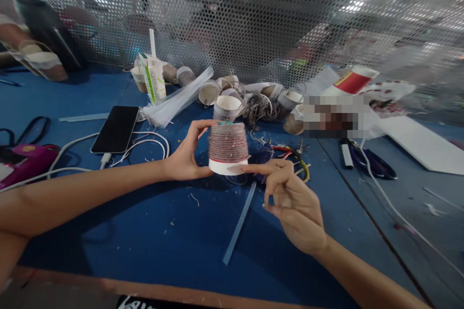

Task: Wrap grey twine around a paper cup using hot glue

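My left hand grips a cord-wrapped paper cup from its left side, fingers near the top and thumb by the lower edge. Reddish-grey cord winds round most of the cup, and a plain white band runs along the bottom. Something teal shows at the cup's top, partly hidden by my fingers. On the cup's right, the stretched index finger of my right hand touches the white band. Its thumb and middle finger meet in a pinch; whatever is between them is too small to make out.
Several wrapped cups and tangled grey cord lie behind. Left are a phone on a cable, a magenta glue gun and clear glue sticks. Pliers lie right of the cup; one glue stick lies in front.
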Demonstrator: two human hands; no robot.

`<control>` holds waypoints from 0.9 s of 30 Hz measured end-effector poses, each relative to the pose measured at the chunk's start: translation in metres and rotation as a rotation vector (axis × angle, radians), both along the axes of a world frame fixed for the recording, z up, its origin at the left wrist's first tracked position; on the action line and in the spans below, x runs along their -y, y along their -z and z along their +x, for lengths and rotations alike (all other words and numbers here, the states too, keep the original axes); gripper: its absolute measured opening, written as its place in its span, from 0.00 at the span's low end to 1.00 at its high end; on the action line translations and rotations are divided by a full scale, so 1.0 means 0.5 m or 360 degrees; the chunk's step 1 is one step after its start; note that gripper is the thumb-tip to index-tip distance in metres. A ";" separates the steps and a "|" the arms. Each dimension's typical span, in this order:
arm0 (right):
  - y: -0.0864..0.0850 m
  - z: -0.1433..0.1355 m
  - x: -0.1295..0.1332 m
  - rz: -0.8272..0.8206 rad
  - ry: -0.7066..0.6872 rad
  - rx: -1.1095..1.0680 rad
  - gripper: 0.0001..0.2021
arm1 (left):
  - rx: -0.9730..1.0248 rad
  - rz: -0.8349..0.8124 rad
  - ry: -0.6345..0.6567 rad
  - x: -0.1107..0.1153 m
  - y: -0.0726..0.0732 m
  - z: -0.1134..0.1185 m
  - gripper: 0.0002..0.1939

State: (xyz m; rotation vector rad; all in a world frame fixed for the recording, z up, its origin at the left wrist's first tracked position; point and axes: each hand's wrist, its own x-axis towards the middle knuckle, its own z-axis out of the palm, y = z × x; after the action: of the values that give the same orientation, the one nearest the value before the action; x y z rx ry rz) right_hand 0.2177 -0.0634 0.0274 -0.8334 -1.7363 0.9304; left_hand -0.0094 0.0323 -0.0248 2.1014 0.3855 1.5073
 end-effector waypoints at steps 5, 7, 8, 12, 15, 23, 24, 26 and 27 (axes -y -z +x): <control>-0.009 -0.009 -0.016 -0.0189 0.0010 -0.0406 0.10 | 0.0057 0.0027 0.0104 0.002 -0.004 0.004 0.40; -0.004 -0.007 -0.026 -0.0193 0.0091 -0.0488 0.08 | 0.0072 0.0037 0.0124 0.004 -0.008 0.005 0.39; 0.001 -0.004 -0.031 -0.0163 0.0185 -0.0488 0.07 | 0.0079 0.0036 0.0137 0.004 -0.009 0.005 0.39; 0.030 0.011 -0.050 0.0040 0.0614 -0.0368 0.09 | 0.0090 0.0012 0.0204 0.006 -0.014 0.004 0.38; 0.040 0.011 -0.050 0.0325 0.0604 -0.0151 0.21 | 0.0043 -0.0029 0.0256 0.008 -0.017 0.002 0.38; 0.021 -0.007 -0.025 0.0847 0.0235 0.0873 0.47 | -0.0149 -0.0202 0.0509 0.019 -0.024 0.000 0.41; 0.021 -0.006 -0.028 0.0884 0.0295 0.0918 0.45 | -0.0189 -0.0230 0.0544 0.019 -0.024 0.001 0.41; 0.018 -0.003 -0.035 0.0959 0.0344 0.0897 0.39 | -0.0271 -0.0256 0.0571 0.018 -0.022 0.001 0.42; 0.016 -0.003 -0.039 0.0986 0.0352 0.0862 0.37 | -0.0302 -0.0246 0.0553 0.016 -0.020 0.001 0.44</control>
State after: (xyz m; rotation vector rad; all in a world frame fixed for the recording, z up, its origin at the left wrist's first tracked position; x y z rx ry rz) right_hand 0.2162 -0.0441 0.0195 -0.8705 -2.1625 -0.0200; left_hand -0.0089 0.0243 -0.0146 2.0664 0.1839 1.0517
